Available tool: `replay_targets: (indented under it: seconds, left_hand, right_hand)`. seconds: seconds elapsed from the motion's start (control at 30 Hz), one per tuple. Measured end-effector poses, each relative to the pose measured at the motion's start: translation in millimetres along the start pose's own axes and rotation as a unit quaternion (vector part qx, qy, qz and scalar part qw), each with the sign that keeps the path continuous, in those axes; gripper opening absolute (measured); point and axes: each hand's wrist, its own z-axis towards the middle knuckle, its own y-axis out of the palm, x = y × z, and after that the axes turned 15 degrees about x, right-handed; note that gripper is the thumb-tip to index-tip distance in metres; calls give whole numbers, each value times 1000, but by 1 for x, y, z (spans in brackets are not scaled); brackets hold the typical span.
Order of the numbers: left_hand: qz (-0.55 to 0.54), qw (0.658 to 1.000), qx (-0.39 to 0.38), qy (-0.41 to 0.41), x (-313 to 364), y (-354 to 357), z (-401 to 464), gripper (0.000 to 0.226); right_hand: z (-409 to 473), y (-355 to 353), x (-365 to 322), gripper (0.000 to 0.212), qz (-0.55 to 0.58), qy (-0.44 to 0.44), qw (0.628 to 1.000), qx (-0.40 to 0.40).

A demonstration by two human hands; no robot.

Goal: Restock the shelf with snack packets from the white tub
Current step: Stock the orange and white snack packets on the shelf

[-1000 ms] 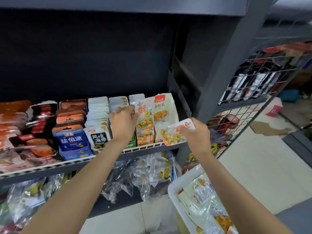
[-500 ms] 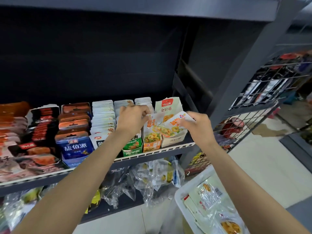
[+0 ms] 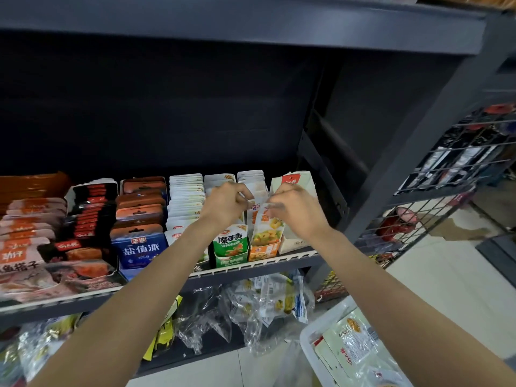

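A white snack packet (image 3: 268, 228) with yellow-green food printed on it stands upright in the orange display box (image 3: 262, 251) on the dark shelf (image 3: 251, 268). My right hand (image 3: 293, 209) pinches its top edge. My left hand (image 3: 227, 203) is right beside it, fingers curled on the tops of the packets standing behind in the same row. The white tub (image 3: 315, 335) sits low at the right, holding more packets (image 3: 349, 339); only its corner shows.
Rows of other snack boxes fill the shelf: a green box (image 3: 230, 247), a blue one (image 3: 139, 248), red and black packs (image 3: 89, 208) to the left. Clear plastic bags (image 3: 251, 303) lie on the lower shelf. A wire rack (image 3: 435, 191) stands to the right.
My right hand carried the packet from the shelf's front edge up and left into the orange box's row. My left hand shifted right onto that row's packets. The view moved closer.
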Motion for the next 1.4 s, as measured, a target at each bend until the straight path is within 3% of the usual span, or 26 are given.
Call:
replay_targets:
  seconds: [0.1,0.17,0.27,0.33,0.67,0.83,0.93,1.23,1.4]
  left_hand:
    - [-22,1000,0,-1,-3,0,1,11]
    - [-33,999,1,-6,-5,-2,1,11]
    - [-48,999,6,-12,-6,-5,0,8]
    - [-47,999,8,-15,-8,-4,-1,8]
    - [-33,999,10,-19,0,-2,-11,18]
    - [109,970,139,169,15,7,-36,32]
    - [107,940,161,281,31,26,-58,26]
    - [62,955,-59,283,82,147,-159,24]
    - [125,938,-232,227,87,230,-233,38]
  right_hand:
    - [-6,20,3,17,-39,12,999,28]
    - [-10,28,4,21,49,84,992,77]
    - [-17,28,5,8,216,202,941,164]
    - [-20,31,6,2,219,197,941,167]
    - [-17,37,4,9,123,118,982,87]
    - [-33,23,11,37,172,169,960,144]
    - [-57,7,28,34,169,198,955,143]
    - [-229,-29,115,26,107,379,918,44]
    - [-349,-24,159,34,52,514,855,-50]
